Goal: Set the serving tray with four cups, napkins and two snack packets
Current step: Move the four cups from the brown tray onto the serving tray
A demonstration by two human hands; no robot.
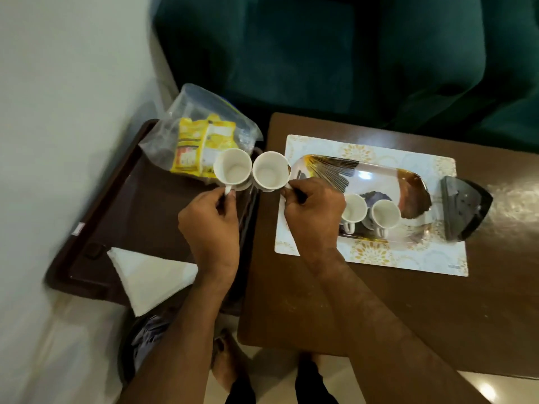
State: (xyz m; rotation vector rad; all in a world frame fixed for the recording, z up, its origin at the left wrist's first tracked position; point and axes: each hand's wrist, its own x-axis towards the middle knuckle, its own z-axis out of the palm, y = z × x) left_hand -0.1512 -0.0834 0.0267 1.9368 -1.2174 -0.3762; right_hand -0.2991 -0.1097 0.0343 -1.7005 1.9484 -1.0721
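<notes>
Left hand (211, 225): closed on handle of white cup (232, 170) | right hand (313, 215): closed on handle of second cup (269, 170), rims touching | serving tray (379, 170) on table (306, 301): two cups (385, 214) | clear bag (201, 132): yellow snack packets (201, 144) | napkins (148, 278) on brown tray (116, 199)

No text can be read anywhere. The yellow snack packets (201, 147) inside the clear bag (204, 112) at the far left carry printing, but it is too blurred to make out. A small pale label (79, 228) on the dark tray's (87, 275) left rim is likewise illegible.
</notes>
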